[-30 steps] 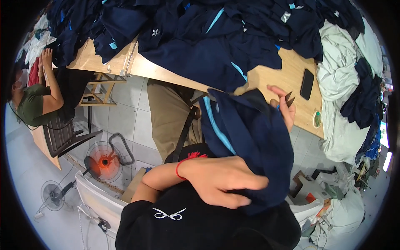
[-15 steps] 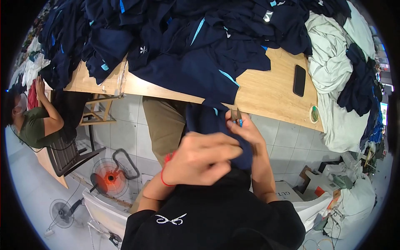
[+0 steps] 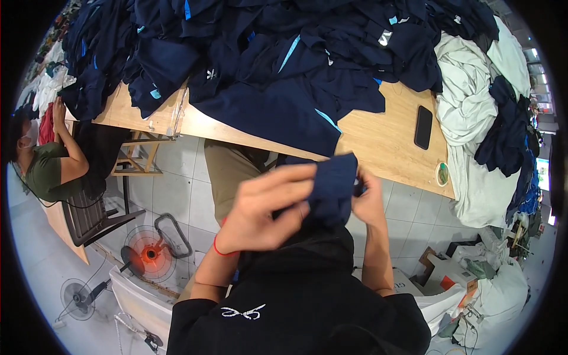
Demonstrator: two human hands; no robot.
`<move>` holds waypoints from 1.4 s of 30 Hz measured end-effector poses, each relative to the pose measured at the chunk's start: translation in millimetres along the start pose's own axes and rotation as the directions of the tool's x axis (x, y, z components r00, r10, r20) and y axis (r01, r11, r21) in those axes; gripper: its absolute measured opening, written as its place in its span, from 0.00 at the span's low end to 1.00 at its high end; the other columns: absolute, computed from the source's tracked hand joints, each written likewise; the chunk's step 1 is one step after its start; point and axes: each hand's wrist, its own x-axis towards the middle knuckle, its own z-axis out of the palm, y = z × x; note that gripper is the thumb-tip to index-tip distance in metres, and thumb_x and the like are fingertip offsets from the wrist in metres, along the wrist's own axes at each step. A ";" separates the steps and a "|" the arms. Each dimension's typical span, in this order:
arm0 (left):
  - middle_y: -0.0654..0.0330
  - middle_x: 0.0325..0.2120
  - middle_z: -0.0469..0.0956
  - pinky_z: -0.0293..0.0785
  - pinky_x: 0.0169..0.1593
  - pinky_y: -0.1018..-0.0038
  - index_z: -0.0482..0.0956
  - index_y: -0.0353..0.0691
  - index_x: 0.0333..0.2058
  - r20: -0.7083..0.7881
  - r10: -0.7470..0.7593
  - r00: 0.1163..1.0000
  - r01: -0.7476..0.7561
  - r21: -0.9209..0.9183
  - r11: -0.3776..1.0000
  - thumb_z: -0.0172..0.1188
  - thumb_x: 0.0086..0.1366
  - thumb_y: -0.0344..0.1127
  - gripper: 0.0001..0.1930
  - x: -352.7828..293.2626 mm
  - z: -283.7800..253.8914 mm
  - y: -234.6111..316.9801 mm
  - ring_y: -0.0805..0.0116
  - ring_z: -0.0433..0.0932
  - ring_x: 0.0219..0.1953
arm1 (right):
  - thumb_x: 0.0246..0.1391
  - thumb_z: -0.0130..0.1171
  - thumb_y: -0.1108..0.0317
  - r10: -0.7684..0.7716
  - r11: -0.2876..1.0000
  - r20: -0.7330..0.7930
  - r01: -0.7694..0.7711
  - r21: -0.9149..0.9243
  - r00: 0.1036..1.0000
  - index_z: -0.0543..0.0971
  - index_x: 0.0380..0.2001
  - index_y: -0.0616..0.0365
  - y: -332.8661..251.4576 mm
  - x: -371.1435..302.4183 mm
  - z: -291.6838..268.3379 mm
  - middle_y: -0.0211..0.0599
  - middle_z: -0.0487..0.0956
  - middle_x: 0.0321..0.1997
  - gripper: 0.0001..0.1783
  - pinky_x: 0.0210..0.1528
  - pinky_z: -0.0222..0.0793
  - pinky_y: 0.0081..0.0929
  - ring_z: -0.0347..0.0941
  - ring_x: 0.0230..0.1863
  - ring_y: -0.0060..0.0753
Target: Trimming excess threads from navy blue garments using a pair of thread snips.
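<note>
A piece of navy cloth (image 3: 334, 183) is raised in front of my body, between my two hands. My left hand (image 3: 263, 207), with a red string at the wrist, has its fingertips at the cloth's left edge, pinching it; the hand is slightly blurred. On the cloth's right side my right hand (image 3: 370, 201) is closed around thread snips, of which only a small dark part shows beside the cloth. The lower part of the cloth hangs into my lap, over my black shirt.
Navy garments (image 3: 260, 71) with light-blue strips are heaped over the wooden table (image 3: 378, 139). A phone (image 3: 423, 127) and a small round dish (image 3: 442, 174) lie at right, beside white cloth (image 3: 470, 100). A co-worker (image 3: 50, 165) sits at left, near an orange fan (image 3: 151, 254).
The navy cloth has come up between my hands. My left hand has moved left and onto its edge. The snips, plain to see before, are now mostly hidden in my right hand.
</note>
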 end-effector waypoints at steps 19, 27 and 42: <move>0.55 0.47 0.83 0.80 0.53 0.67 0.89 0.38 0.49 -0.613 -0.010 0.790 0.392 0.492 0.777 0.52 0.46 0.07 0.32 -18.2 13.0 -84.9 0.56 0.84 0.51 | 0.42 0.59 0.92 -0.879 0.459 -0.421 0.159 -0.874 0.226 0.89 0.44 0.57 -27.8 11.0 -40.2 0.31 0.80 0.42 0.27 0.26 0.62 0.19 0.71 0.31 0.18; 0.55 0.52 0.83 0.72 0.44 0.81 0.86 0.34 0.52 -0.656 0.176 0.734 0.153 0.412 0.898 0.71 0.59 0.16 0.21 1.6 -46.5 -5.7 0.72 0.80 0.48 | 0.46 0.59 0.90 -0.600 0.799 -0.778 0.098 -0.593 0.184 0.87 0.43 0.65 -72.7 -23.6 -94.3 0.36 0.88 0.48 0.21 0.38 0.77 0.18 0.83 0.45 0.22; 0.53 0.38 0.85 0.78 0.48 0.77 0.85 0.28 0.45 -0.363 0.637 0.680 -0.207 0.739 0.641 0.61 0.53 0.17 0.19 107.9 -71.2 56.7 0.67 0.84 0.41 | 0.51 0.46 0.95 -0.841 0.453 -0.540 0.504 -0.735 -0.033 0.84 0.47 0.70 -167.9 9.9 -118.8 0.54 0.87 0.54 0.25 0.56 0.81 0.28 0.85 0.53 0.37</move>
